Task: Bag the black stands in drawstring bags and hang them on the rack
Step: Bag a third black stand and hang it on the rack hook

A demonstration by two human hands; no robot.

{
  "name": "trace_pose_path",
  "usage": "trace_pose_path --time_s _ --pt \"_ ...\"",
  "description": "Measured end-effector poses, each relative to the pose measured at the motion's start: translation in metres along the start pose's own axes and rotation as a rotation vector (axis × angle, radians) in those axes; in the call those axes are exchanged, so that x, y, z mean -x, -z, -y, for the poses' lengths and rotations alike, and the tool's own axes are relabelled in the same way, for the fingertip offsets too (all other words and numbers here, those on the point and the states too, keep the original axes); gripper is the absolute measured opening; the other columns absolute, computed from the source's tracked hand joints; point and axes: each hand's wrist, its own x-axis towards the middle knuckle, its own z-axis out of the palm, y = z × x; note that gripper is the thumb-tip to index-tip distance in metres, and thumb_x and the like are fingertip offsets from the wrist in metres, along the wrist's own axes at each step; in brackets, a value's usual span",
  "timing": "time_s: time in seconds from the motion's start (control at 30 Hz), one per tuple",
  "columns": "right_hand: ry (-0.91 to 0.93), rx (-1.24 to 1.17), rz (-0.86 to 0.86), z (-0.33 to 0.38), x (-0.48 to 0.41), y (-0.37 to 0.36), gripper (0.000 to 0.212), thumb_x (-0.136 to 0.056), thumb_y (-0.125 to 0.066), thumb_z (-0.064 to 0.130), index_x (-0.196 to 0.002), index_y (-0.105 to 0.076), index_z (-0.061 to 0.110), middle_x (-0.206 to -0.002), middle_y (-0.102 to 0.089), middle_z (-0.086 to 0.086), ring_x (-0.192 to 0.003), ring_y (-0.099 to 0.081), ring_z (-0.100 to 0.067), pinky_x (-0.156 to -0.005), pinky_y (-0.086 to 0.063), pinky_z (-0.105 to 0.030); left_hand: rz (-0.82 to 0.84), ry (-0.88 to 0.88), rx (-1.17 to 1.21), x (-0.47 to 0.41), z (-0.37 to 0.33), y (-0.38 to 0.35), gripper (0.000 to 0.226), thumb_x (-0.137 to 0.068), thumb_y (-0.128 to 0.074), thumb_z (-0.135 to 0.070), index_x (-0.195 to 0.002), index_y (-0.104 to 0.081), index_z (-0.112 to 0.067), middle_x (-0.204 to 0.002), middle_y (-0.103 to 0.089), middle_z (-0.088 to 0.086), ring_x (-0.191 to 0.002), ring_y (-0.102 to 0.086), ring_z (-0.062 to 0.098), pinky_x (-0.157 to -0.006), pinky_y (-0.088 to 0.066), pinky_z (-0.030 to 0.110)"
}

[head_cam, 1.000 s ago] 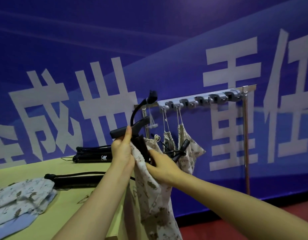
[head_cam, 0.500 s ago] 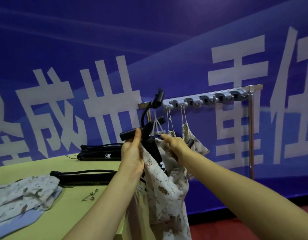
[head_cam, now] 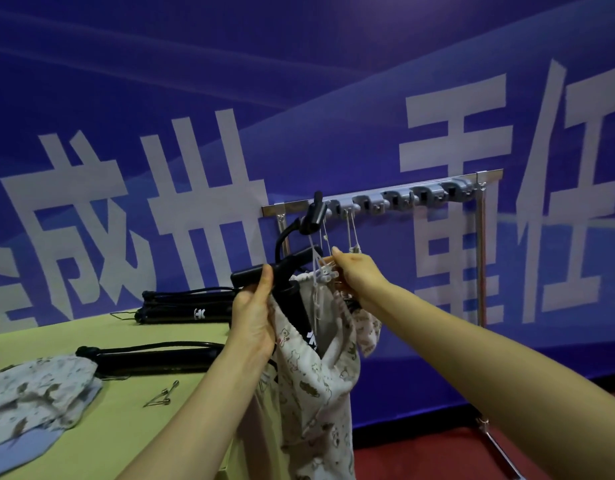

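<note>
So I'm at the hanging step for this one: the black stand [head_cam: 292,292] is sitting partway down in the printed drawstring bag [head_cam: 316,368], its top and gooseneck poking well out above the mouth, just in front of the left end of the rack [head_cam: 396,199]. My left hand [head_cam: 254,317] is wrapped around the stand's upper bar and the bag's edge together, fingers [head_cam: 266,282] closed tight on both. My right hand [head_cam: 358,275] has the white drawstring [head_cam: 318,271] pinched near the toggle, fingers narrow, with the cord running up toward the hooks. One bagged stand [head_cam: 366,323] hangs off the rack already, mostly hidden behind my right wrist. Two more black stands [head_cam: 181,306] lie on the bench [head_cam: 119,431] to the left, plus spare bags [head_cam: 32,389] at the near left and a small metal clip [head_cam: 162,400]. My guess for the next move is cinching the cord, then looping it over a free hook to the right of the taken one. Can't tell whether the cord is already caught on a hook. The stand looks top-heavy, so I'd keep the left hand under it until the loop seats.
</note>
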Motion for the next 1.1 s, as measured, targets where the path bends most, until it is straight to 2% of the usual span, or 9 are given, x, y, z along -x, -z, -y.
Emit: trace_pose_path --time_s 0.1,0.2,0.43,0.57,0.63,0.73,0.9,1.0,1.1 --pt "0.036 0.017 -0.036 0.005 -0.002 0.001 0.038 -0.101 -0.042 0.033 -0.095 -0.071 0.008 -0.060 -0.040 -0.004 -0.051 -0.036 -0.015 -0.050 -0.033 -0.026 0.054 0.024 -0.022 0.001 0.000 0.003 0.034 -0.080 -0.063 -0.037 -0.086 -0.065 -0.003 -0.082 -0.070 0.010 -0.071 -0.071 0.018 -0.061 -0.058 0.024" --pt "0.093 0.036 -0.063 0.008 -0.005 0.001 0.042 -0.101 -0.041 0.032 -0.110 -0.069 0.002 -0.055 -0.031 -0.003 -0.048 -0.030 -0.014 -0.050 -0.029 -0.024 0.069 0.049 -0.036 0.004 0.000 0.004 0.040 -0.087 -0.057 -0.036 -0.096 -0.065 0.002 -0.080 -0.071 0.010 -0.068 -0.072 0.016 -0.058 -0.057 0.022" --pt "0.126 -0.058 -0.016 0.018 -0.007 0.001 0.037 -0.100 -0.044 0.031 -0.110 -0.069 0.007 -0.060 -0.042 -0.002 -0.057 -0.045 -0.013 -0.062 -0.045 -0.022 0.085 0.113 -0.056 0.010 -0.002 0.009 0.039 -0.097 -0.042 -0.036 -0.098 -0.067 -0.006 -0.101 -0.070 0.016 -0.078 -0.074 0.017 -0.069 -0.057 0.030" --pt "0.146 -0.150 0.020 0.017 -0.008 0.001 0.033 -0.099 -0.047 0.028 -0.106 -0.069 0.005 -0.063 -0.054 0.000 -0.059 -0.052 -0.011 -0.063 -0.048 -0.021 0.150 0.170 -0.147 0.016 -0.002 0.007 0.043 -0.099 -0.036 -0.039 -0.093 -0.067 -0.009 -0.089 -0.074 0.013 -0.069 -0.072 0.013 -0.059 -0.052 0.025" --pt "0.157 -0.189 0.005 0.017 -0.010 0.004 0.033 -0.098 -0.050 0.024 -0.104 -0.068 -0.003 -0.066 -0.057 -0.001 -0.054 -0.050 -0.010 -0.055 -0.047 -0.017 0.184 0.233 -0.173 0.020 -0.002 0.002 0.043 -0.098 -0.037 -0.038 -0.093 -0.064 -0.006 -0.065 -0.072 0.009 -0.054 -0.068 0.015 -0.051 -0.051 0.023" --pt "0.164 -0.138 -0.033 0.017 -0.012 0.009 0.030 -0.096 -0.055 0.020 -0.101 -0.068 -0.006 -0.072 -0.063 -0.002 -0.042 -0.035 -0.008 -0.040 -0.032 -0.016 0.138 0.238 -0.153 0.018 0.001 -0.012 0.034 -0.098 -0.041 -0.028 -0.084 -0.061 -0.005 -0.067 -0.064 0.010 -0.066 -0.061 0.018 -0.065 -0.048 0.026" --pt "0.175 -0.153 -0.033 0.028 -0.014 0.022 0.014 -0.091 -0.059 0.008 -0.100 -0.069 0.005 -0.088 -0.069 -0.012 -0.032 -0.029 -0.004 -0.034 -0.026 -0.016 0.076 0.265 -0.182 0.007 0.026 -0.044 0.027 -0.098 -0.040 -0.015 -0.076 -0.055 -0.010 -0.071 -0.051 0.006 -0.062 -0.058 0.014 -0.052 -0.047 0.020" --pt "0.191 -0.080 -0.016 0.032 -0.019 0.032 0.016 -0.090 -0.057 0.000 -0.098 -0.068 0.007 -0.080 -0.067 -0.008 -0.032 -0.028 -0.004 -0.035 -0.026 -0.016 0.062 0.381 -0.239 -0.003 0.040 -0.062 0.030 -0.096 -0.046 -0.023 -0.113 -0.060 -0.003 -0.079 -0.057 0.013 -0.072 -0.056 0.019 -0.059 -0.043 0.028" --pt "0.249 0.062 -0.029 0.035 -0.033 0.052 0.018 -0.089 -0.054 -0.003 -0.086 -0.064 0.011 -0.075 -0.063 -0.005 -0.029 -0.031 -0.001 -0.035 -0.027 -0.014 0.052 0.383 -0.407 -0.027 0.052 -0.084 0.046 -0.096 -0.050 -0.021 -0.132 -0.046 0.006 -0.108 -0.062 0.026 -0.077 -0.054 0.022 -0.043 -0.046 0.016"
